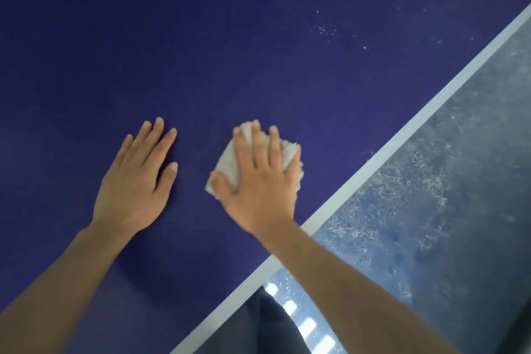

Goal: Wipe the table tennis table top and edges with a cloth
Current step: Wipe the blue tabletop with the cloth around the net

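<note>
Blue table top (258, 37) filling view; right hand (258, 181) pressing folded cloth (288, 156) flat-fingered, left hand (135, 181) resting released. White specks (327, 30) lying beyond fingertips, risking being missed.

Two hands lie flat on the surface (230, 37), side by side and a little apart. The left hand (135, 178) rests directly on the surface, fingers pointing away from the person. To its right, the right hand (258, 181) lies on top of a cloth (230, 164), which sits between the palm and the surface; the cloth shows past the fingers on the far side and on both sides. Just right of the cloth, the border line (402, 135) runs along the edge of the surface, slanting from near left to far right. The right forearm crosses over this edge. Beyond the edge, lower down, is the floor (459, 195). Scattered specks (327, 30) lie on the surface, far right.
</note>
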